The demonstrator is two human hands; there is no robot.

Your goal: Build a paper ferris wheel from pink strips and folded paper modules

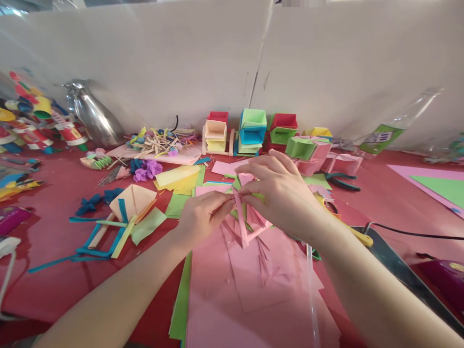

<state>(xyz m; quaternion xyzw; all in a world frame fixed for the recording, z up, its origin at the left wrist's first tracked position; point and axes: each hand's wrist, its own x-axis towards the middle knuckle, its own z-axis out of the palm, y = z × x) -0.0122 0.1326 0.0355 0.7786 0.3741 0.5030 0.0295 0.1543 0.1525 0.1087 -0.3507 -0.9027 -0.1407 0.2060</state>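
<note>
Over the stack of pink paper sheets (213, 290), both hands work on a small frame of folded pink paper strips (242, 222). My left hand (206, 212) pinches the frame's upper left corner between thumb and forefinger. From the right, my right hand (279, 191) grips the same top edge with thumb and forefinger, its other fingers raised and bent. Green paper strips show inside and behind the frame. Cut pink paper pieces (263, 261) lie just below it on the stack. My right fingers hide part of the frame's far side.
Left stands a half-built blue and cream paper frame (108, 232) beside purple paper flowers (148, 169). Coloured paper boxes (252, 130) line the wall. Pliers (342, 181), a plastic bottle (387, 130), a metal jug (92, 113) and a black cable (409, 233) are around the red table.
</note>
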